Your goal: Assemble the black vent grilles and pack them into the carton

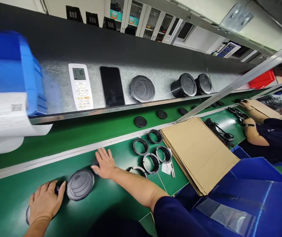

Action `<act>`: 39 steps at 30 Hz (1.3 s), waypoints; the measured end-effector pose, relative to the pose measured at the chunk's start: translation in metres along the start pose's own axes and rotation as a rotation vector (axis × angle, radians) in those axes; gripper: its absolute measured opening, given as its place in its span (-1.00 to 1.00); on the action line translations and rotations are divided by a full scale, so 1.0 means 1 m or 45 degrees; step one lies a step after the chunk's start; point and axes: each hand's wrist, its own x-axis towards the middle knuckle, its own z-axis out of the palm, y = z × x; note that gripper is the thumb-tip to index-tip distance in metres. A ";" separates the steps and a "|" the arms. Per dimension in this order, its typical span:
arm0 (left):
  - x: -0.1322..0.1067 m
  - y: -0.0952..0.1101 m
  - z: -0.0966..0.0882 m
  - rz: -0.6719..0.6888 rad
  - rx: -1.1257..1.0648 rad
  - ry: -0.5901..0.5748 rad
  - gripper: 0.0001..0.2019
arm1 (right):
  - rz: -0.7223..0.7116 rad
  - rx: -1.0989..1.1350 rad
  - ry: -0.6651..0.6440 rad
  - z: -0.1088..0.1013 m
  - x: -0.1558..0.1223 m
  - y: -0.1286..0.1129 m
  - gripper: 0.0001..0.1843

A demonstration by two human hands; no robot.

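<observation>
Head-camera view: a person's two bare hands rest on a green work surface (12, 194) either side of a round dark-grey ribbed plastic cap (80, 184), which sits toward the surface's near left corner. The left hand (44, 202) lies palm down just left of the cap, fingertips touching its rim. Something dark shows under the palm, and whether the hand grips it cannot be told. The right hand (105, 163) lies flat and fully spread, holding nothing, its thumb just beside the cap's upper right edge. The cap thus sits between the hands, to the right of the left hand and down-left of the right, with both about equally close. Being round, it has no long axis. Five black plastic rings (151, 163) cluster to the right of the right hand, beside a stack of brown cardboard sheets (197, 153). At the far right edge, a co-worker's arm (253, 135) rests on the same surface.
</observation>
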 end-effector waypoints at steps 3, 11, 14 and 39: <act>0.002 -0.001 0.002 -0.004 0.026 -0.018 -0.41 | -0.115 0.092 0.093 -0.013 0.030 0.008 -0.23; 0.000 -0.002 0.004 0.008 0.108 0.022 -0.44 | 0.866 -0.203 0.328 -0.136 0.101 0.217 -0.15; -0.001 -0.001 0.004 0.009 0.116 0.030 -0.44 | 1.179 -0.177 0.257 -0.153 0.103 0.275 -0.04; 0.001 0.001 0.002 -0.022 0.053 0.014 -0.39 | 0.647 -0.336 0.122 -0.153 -0.022 0.189 0.12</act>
